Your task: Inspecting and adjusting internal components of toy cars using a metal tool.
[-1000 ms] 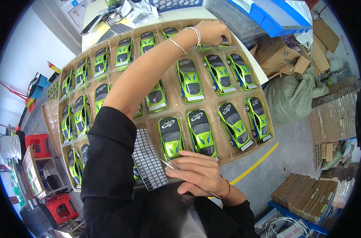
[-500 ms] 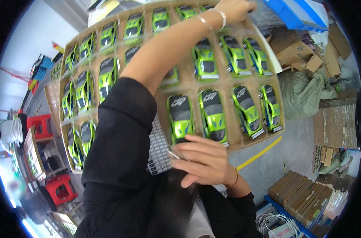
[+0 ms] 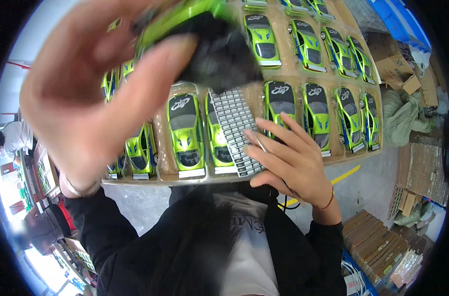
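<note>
A: What is the left hand (image 3: 86, 93) holding?
B: A glossy green toy car (image 3: 185, 19), hard plastic with a black underside, raised close to the camera at about 11 o'clock. The grip is closed on it, thumb across the lower side, fingers over the top.
A: Which way does it run?
B: Its long axis slants from about 9 o'clock up toward 2 o'clock. It is blurred, so I cannot tell which end is the nose.
A: And the right hand (image 3: 288, 158)?
B: At about 4 o'clock of the car, with its grip narrow, pinching a thin metal tool (image 3: 260, 142) and resting on a flat sheet of small grey rectangular stickers (image 3: 234, 128).
A: What lies beneath?
B: A brown moulded tray (image 3: 244, 54) on the desk, its smooth pockets filled with rows of matching green cars (image 3: 185, 133), noses toward the person.
A: Beyond it?
B: Cardboard boxes (image 3: 397, 66) at 2 o'clock, and a pale green sack (image 3: 407, 118) at 3 o'clock.
</note>
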`<state>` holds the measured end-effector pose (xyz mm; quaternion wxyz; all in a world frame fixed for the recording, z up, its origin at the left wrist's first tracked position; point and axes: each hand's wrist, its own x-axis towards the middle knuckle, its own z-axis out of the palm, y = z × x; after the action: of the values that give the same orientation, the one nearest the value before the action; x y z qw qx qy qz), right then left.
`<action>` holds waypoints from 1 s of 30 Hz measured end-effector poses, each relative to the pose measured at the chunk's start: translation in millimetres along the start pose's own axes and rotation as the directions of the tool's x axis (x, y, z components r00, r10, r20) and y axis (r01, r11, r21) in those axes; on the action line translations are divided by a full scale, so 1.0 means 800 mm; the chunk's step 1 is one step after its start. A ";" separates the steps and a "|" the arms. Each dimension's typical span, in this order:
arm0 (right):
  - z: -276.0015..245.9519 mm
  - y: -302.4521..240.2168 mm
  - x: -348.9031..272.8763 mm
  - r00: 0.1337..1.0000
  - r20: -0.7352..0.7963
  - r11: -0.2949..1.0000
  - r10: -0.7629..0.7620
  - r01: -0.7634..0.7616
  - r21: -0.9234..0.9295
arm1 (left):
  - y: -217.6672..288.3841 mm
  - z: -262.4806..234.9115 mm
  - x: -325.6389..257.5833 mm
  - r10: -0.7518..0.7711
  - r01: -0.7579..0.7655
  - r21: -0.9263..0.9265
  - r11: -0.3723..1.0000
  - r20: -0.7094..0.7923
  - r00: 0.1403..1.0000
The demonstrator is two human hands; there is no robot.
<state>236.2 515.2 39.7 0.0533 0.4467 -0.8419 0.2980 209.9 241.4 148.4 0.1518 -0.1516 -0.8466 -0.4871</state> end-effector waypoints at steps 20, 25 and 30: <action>-0.008 -0.033 0.004 0.847 0.136 0.525 0.514 -0.436 0.731 | 0.000 0.025 -0.057 0.392 -0.406 0.030 0.913 0.202 0.897; -0.007 -0.029 0.005 0.806 0.174 0.503 0.566 -0.505 0.702 | 0.005 0.026 -0.061 0.258 -0.279 0.050 0.959 0.250 0.933; -0.006 -0.028 0.006 0.839 0.124 0.559 0.529 -0.455 0.693 | -0.001 0.025 -0.064 0.211 -0.210 -0.029 0.977 0.244 0.947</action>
<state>249.6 504.6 55.3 -0.1634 0.1642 -0.7519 0.6172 254.2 253.1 117.2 0.0968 -0.3005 -0.8373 -0.4465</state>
